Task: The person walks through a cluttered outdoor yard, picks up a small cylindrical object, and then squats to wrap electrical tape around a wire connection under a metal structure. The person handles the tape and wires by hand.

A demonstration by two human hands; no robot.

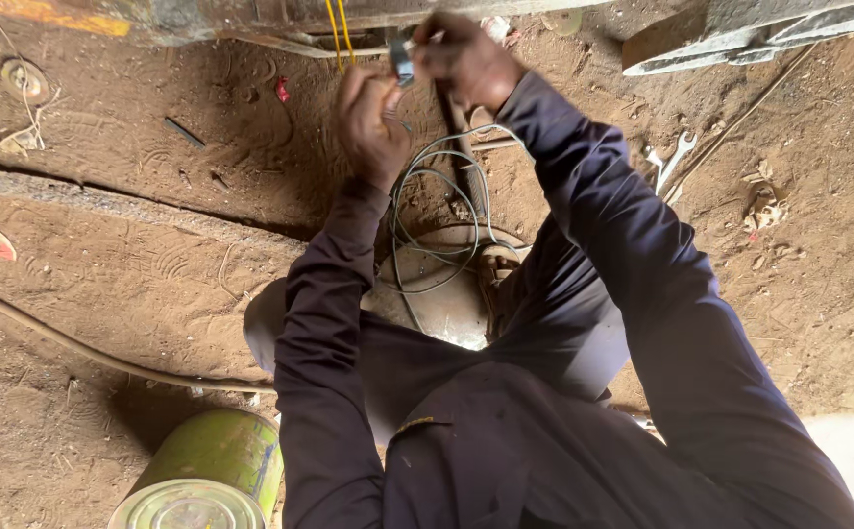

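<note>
**A:** What's each hand got? Looks like both are raised to the underside of that dirty metal frame with the yellow stripe (pixel 74 15).

**B:** Yep. The right hand (pixel 466 59) is closed around a small grey metal fitting (pixel 403 59), right up under the frame. The left hand (pixel 373 122) sits just below and beside it, fingers curled in, and the thin grey wire (pixel 437 196) seems to run up into it, though I honestly can't tell how tight the grip is.

**A:** And the wire?

**B:** It hangs down in loose loops between the dark blue sleeves, over a round tan metal disc (pixel 441 294) on the dirt. Two thin yellow wires (pixel 339 34) drop from the frame just beside the left hand.

**A:** Other stuff?

**B:** A silver open-ended wrench (pixel 675 157) lying on the dirt to the right, a green tin can (pixel 206 470) bottom left, and a tan hose (pixel 74 343) snaking across the ground.
</note>
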